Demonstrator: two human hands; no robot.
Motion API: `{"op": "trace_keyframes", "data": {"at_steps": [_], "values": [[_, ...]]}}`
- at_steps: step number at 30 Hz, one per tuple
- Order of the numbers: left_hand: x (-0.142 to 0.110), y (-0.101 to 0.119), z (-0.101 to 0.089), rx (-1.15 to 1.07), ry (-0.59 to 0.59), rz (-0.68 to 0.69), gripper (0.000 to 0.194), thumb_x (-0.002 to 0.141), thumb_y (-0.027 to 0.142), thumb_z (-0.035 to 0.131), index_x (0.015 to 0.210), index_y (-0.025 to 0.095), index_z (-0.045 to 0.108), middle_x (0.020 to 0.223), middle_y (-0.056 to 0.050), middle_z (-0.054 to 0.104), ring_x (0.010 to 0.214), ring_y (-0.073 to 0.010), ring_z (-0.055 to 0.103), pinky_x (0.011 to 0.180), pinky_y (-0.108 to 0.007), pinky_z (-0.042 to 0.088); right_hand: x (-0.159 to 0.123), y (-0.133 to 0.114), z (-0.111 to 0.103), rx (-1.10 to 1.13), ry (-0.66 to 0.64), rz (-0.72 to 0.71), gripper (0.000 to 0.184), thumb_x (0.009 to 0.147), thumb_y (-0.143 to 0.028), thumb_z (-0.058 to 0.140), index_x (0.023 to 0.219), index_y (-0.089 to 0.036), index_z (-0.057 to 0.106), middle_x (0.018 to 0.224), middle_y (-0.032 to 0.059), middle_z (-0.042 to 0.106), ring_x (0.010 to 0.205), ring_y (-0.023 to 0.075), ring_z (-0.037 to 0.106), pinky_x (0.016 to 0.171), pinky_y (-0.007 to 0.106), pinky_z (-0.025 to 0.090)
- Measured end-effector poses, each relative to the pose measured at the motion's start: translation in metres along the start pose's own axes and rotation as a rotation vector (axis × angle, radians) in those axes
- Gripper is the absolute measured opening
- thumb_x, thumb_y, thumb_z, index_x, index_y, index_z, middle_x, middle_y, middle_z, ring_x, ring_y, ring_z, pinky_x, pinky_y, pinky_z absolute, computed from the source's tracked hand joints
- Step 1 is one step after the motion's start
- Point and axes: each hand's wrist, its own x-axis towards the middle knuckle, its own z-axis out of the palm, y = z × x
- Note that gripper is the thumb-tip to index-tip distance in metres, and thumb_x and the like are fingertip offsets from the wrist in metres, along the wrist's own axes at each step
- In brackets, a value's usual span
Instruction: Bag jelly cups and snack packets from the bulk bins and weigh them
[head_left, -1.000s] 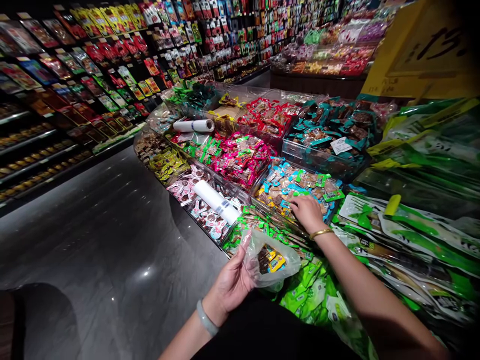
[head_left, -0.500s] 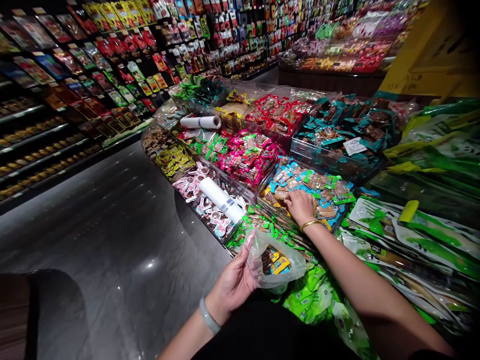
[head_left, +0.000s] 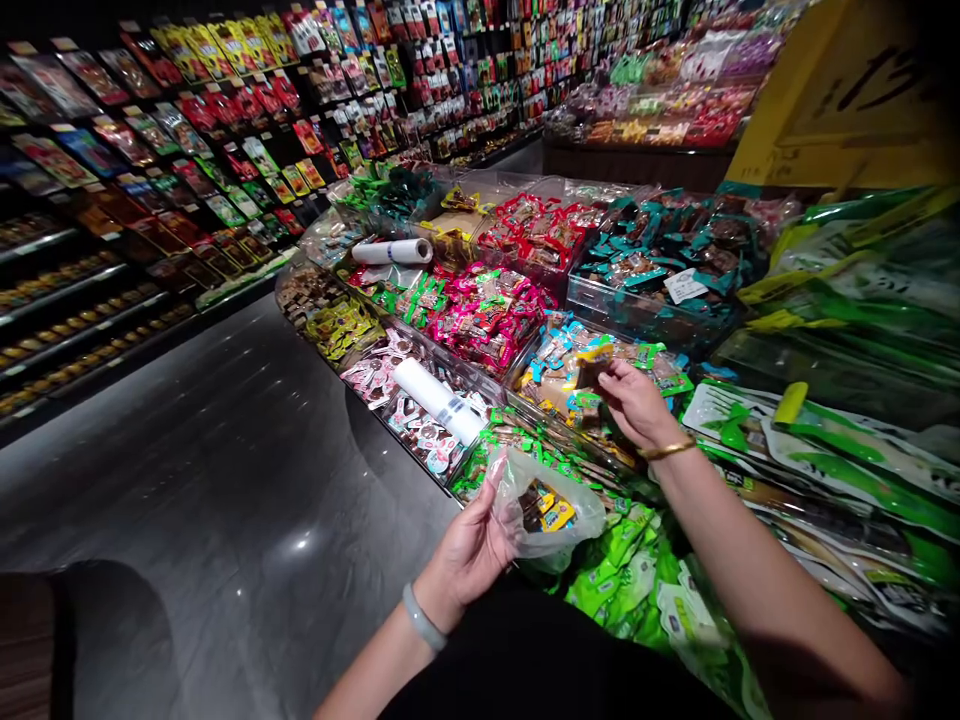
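Observation:
My left hand point(head_left: 474, 540) grips the rim of a clear plastic bag point(head_left: 581, 530), its mouth spread apart. Inside lie yellow-and-brown snack packets point(head_left: 553, 512). My right hand point(head_left: 636, 402) pinches a small snack packet point(head_left: 591, 364) with a yellow edge and dark contents, raised just above a bin of blue, green and yellow wrapped snacks point(head_left: 551, 375). Between the bag and that bin runs a row of green-wrapped snacks point(head_left: 517, 428).
White rolls of plastic bags point(head_left: 442, 402) lie on the left bins. Pink-wrapped snacks point(head_left: 487, 315) and teal-wrapped ones point(head_left: 660, 245) fill bins behind. Large green-and-white packages point(head_left: 795, 450) are stacked at right. A grey floor point(head_left: 247, 480) stretches left toward hanging packets point(head_left: 255, 95).
My right hand has come up and right out of the blue-and-yellow snacks, now with a packet in its fingers. The left hand still holds the bag in nearly the same place.

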Motion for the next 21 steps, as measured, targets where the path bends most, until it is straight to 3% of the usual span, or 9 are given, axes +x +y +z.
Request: {"op": "trace_keyframes", "data": {"at_steps": [2,5,9,13,15,17,19,21], "values": [[-0.002,0.000,0.002,0.015,0.009,0.011,0.053,0.099,0.037,0.050,0.150,0.039,0.037,0.072,0.002,0.048,0.060,-0.0095,0.051,0.063,-0.022,0.049,-0.035,-0.020,0.002,0.146,-0.172,0.064,0.037,0.071,-0.046,0.079,0.097,-0.024,0.065,0.098,0.0022,0.070,0.092,0.0182,0.066,0.091,0.035,0.052],[-0.004,0.000,0.003,0.042,0.019,0.029,0.054,0.098,0.038,0.052,0.150,0.039,0.036,0.073,0.002,0.049,0.062,-0.0098,0.052,0.064,-0.022,0.049,-0.085,-0.025,0.012,0.129,-0.311,0.121,0.030,0.078,-0.044,0.076,0.099,-0.025,0.066,0.096,0.0017,0.070,0.092,0.0187,0.067,0.090,0.035,0.053],[-0.008,-0.004,0.006,0.103,0.022,0.070,0.055,0.097,0.037,0.055,0.149,0.039,0.039,0.074,0.002,0.050,0.063,-0.0099,0.052,0.064,-0.022,0.049,-0.125,0.006,0.029,-0.286,-0.429,0.028,0.021,0.088,-0.040,0.063,0.099,-0.024,0.068,0.098,0.0045,0.073,0.092,0.0225,0.067,0.086,0.038,0.055],[-0.013,-0.007,0.008,0.160,0.048,0.097,0.056,0.096,0.036,0.057,0.149,0.038,0.040,0.072,0.002,0.050,0.062,-0.0095,0.052,0.064,-0.022,0.050,-0.145,0.029,0.025,-0.761,-0.600,-0.142,0.029,0.094,-0.031,0.053,0.119,-0.026,0.067,0.116,0.0076,0.072,0.107,0.0266,0.066,0.095,0.042,0.051],[-0.016,-0.007,0.008,0.184,0.055,0.115,0.057,0.096,0.035,0.057,0.150,0.038,0.038,0.073,0.002,0.052,0.062,-0.0089,0.052,0.064,-0.021,0.050,-0.151,0.031,0.017,-0.912,-0.500,-0.233,0.028,0.095,-0.032,0.052,0.117,-0.025,0.068,0.118,0.0091,0.071,0.111,0.0271,0.064,0.098,0.041,0.049],[-0.019,-0.009,0.007,0.205,0.053,0.132,0.058,0.096,0.035,0.057,0.151,0.038,0.037,0.074,0.001,0.053,0.063,-0.0089,0.053,0.065,-0.021,0.050,-0.153,0.032,0.010,-1.008,-0.303,-0.262,0.030,0.092,-0.038,0.057,0.116,-0.022,0.066,0.121,0.0121,0.067,0.116,0.0291,0.061,0.101,0.042,0.046],[-0.021,-0.011,0.006,0.222,0.052,0.147,0.058,0.096,0.036,0.057,0.151,0.038,0.036,0.076,0.001,0.054,0.064,-0.0092,0.055,0.065,-0.022,0.051,-0.152,0.037,0.008,-1.026,-0.162,-0.186,0.047,0.082,-0.048,0.068,0.121,-0.021,0.063,0.126,0.0150,0.063,0.119,0.0328,0.057,0.100,0.044,0.045],[-0.024,-0.015,0.006,0.228,0.056,0.171,0.059,0.096,0.036,0.057,0.151,0.036,0.037,0.076,0.001,0.055,0.065,-0.0096,0.056,0.067,-0.023,0.052,-0.147,0.045,0.012,-0.891,-0.198,-0.008,0.057,0.070,-0.051,0.077,0.117,-0.021,0.065,0.119,0.0140,0.066,0.110,0.0336,0.061,0.090,0.042,0.048]]}}
